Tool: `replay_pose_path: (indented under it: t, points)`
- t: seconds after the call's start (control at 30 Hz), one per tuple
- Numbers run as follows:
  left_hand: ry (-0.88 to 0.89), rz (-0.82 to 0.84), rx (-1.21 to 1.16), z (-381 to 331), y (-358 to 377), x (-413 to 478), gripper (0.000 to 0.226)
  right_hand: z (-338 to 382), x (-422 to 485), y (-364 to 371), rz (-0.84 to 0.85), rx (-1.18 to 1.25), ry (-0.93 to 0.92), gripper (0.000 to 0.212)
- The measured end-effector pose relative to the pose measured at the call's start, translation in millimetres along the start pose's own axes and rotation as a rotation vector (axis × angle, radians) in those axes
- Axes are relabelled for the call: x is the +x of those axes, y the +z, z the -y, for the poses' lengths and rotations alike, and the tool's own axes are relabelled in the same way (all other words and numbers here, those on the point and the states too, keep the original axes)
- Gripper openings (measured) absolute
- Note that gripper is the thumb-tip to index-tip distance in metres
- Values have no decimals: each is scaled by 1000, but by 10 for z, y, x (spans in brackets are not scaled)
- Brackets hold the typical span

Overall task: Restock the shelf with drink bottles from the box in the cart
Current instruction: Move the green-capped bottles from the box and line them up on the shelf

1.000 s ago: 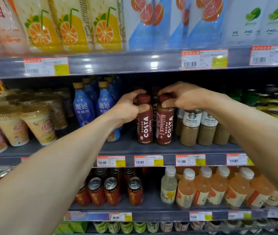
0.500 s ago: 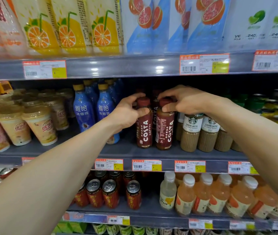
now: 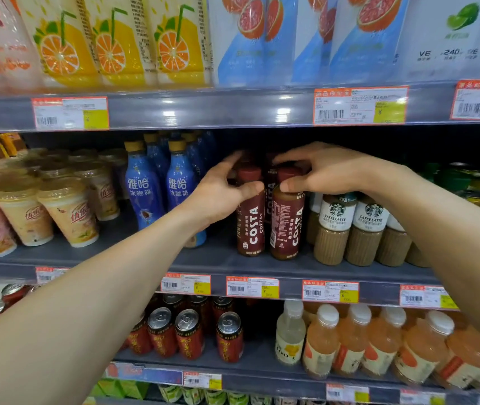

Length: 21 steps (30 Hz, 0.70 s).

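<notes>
Left hand pinching left Costa bottle, right hand gripping right Costa bottle, both upright, caps up, side by side.

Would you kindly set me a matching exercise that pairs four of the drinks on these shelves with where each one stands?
Drinks
1. Costa bottles
2. Starbucks latte bottles
3. red cans
4. orange-print cartons

Places
A. on the top shelf
B. on the middle shelf, caps in the grip of the left hand and right hand
C. on the middle shelf, just right of the dark red bottles
D. on the lower shelf

Pairs: 1-B, 2-C, 3-D, 4-A
</notes>
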<state>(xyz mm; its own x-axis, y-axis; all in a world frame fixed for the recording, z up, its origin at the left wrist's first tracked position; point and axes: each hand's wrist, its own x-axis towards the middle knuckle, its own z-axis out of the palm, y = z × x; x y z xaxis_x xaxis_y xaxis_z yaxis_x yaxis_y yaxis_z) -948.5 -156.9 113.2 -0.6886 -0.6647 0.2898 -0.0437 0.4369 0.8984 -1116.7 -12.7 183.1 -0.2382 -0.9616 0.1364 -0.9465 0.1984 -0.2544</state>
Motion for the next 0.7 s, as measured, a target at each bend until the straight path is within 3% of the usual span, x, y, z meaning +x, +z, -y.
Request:
replay_pose_path:
  t: [0.07, 0.2, 0.3, 0.37, 0.5, 0.7]
  points:
    - [-1, -42, 65, -65, -40, 21, 79, -19, 19, -46, -34, 50, 25, 64]
    - [43, -216, 161, -226, -121, 232, 39, -164, 173, -139, -122, 74, 28, 50]
    - [54, -281, 202, -318, -211, 447, 37, -296, 397, -123, -167, 162, 16, 40]
    - [105, -205, 478, -328, -283, 570, 32, -338, 571, -99, -131, 175, 17, 44]
    - [156, 7, 916, -324, -285, 685, 50, -345, 835, -61, -71, 161, 13, 61]
    - [125, 126, 1109, -227, -178, 770, 35, -338, 1001, 61, -36, 79, -25, 51]
